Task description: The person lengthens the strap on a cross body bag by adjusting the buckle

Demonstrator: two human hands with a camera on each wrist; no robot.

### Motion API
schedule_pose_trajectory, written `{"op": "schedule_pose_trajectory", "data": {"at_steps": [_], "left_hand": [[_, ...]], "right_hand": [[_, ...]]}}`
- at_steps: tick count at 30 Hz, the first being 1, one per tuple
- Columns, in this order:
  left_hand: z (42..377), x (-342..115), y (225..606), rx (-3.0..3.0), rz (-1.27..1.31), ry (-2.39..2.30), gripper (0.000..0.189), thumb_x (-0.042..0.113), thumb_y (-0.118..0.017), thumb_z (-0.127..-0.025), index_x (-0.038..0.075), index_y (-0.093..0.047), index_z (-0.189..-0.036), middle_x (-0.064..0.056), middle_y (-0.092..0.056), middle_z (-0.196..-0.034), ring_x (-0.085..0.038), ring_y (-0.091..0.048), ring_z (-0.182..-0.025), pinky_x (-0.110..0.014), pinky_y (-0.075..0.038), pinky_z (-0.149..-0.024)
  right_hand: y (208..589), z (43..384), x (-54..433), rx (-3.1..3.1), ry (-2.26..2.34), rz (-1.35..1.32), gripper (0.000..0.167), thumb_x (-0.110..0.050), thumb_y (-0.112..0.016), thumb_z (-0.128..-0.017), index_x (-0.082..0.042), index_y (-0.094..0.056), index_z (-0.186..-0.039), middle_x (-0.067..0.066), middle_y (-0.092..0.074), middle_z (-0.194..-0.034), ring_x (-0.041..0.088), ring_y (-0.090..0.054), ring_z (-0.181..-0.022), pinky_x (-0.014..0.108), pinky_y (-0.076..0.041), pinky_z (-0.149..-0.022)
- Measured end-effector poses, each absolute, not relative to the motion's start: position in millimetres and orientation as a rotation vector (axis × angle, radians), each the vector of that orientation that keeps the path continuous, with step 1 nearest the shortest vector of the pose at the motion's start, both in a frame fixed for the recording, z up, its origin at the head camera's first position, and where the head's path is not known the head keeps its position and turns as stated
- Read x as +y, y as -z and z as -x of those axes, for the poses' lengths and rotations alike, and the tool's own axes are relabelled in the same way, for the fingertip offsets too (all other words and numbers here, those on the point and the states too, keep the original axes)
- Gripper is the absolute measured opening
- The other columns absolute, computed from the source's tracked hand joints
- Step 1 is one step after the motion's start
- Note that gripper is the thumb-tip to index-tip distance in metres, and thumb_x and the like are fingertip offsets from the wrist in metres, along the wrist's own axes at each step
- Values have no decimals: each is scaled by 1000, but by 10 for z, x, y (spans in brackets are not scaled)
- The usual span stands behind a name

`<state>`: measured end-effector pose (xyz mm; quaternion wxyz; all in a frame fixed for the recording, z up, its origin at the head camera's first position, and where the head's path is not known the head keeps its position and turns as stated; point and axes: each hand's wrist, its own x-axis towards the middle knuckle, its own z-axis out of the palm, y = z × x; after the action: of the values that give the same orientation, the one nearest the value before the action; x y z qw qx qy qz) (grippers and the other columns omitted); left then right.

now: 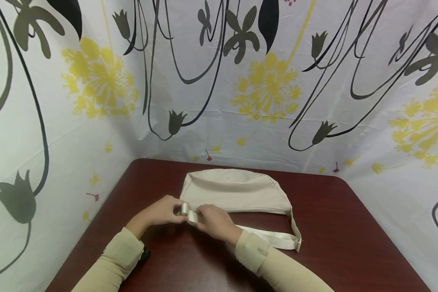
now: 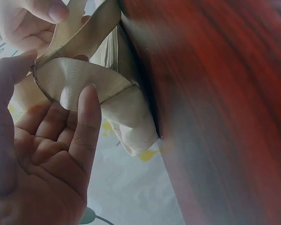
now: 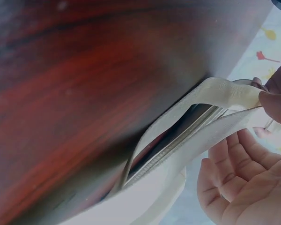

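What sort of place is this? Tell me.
Perhaps a small screened-off work booth: flower-printed sheeting stands close behind and beside a dark red table, on which a cream bag lies.

table spreads across the lower middle of the frame, cloth behind it and along both sides. bag lies on table, mid-frame, zip along its near edge. strap leaves bag's right end, turns back leftward before it. i see left hand by bag's near left corner, right hand just right, strap between them.
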<state>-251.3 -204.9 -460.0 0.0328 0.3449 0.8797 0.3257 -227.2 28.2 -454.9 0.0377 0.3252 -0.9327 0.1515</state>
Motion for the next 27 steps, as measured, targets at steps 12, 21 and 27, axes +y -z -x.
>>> {"op": "schedule_pose_trajectory", "data": {"at_steps": [12, 21, 27], "left_hand": [[2505, -2049, 4592, 2748, -1068, -965, 18, 32, -78, -85, 23, -65, -78, 16, -48, -64, -1, -42, -59, -22, -37, -56], [2523, -2033, 4592, 2740, -1074, -978, 17, 32, -79, -85, 22, -65, -79, 16, -49, -65, -1, -43, -60, -23, -38, -56], [2520, -2029, 4589, 2733, -1064, -990, 17, 31, -79, -84, 22, -66, -80, 16, -49, -64, -1, -43, -60, -22, -38, -56]], "right_hand": [[4654, 2263, 320, -2796, -286, -1002, 19, -26, -82, -79, -20, -64, -83, -11, -55, -70, 8, -52, -62, 26, -42, -51], [4602, 2295, 341, -2874, -433, -985, 17, -21, -79, -81, -21, -62, -81, -12, -51, -70, 6, -49, -63, 25, -42, -54], [4567, 2277, 340, -2890, -514, -1008, 16, -19, -79, -83, -18, -62, -85, -11, -51, -72, 7, -48, -65, 24, -43, -58]]}}
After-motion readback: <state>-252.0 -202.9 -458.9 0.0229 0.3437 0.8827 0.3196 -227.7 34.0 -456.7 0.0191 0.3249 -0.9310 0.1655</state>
